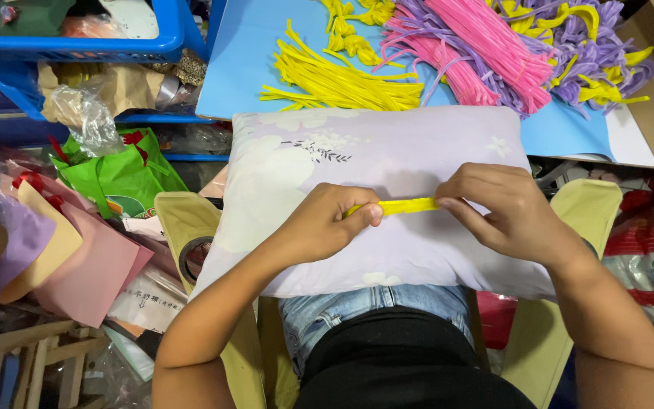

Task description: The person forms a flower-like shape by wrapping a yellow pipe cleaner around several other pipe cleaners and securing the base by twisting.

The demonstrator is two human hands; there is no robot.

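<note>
A short bundle of yellow pipe cleaners [406, 205] is stretched level between my two hands, just above a pale lilac flowered pillow [387, 155] that rests on my lap. My left hand [331, 221] pinches its left end between thumb and fingers. My right hand [497, 206] grips its right end, fingers curled over it. Both hands rest on the pillow.
Beyond the pillow lies a blue board [247, 57] with loose yellow pipe cleaners [334, 79], pink ones [478, 57] and purple ones [599, 53]. Blue plastic baskets [100, 47] stand at the upper left. A green bag [119, 178], pink paper sheets [88, 265] and a tape roll [191, 257] lie left.
</note>
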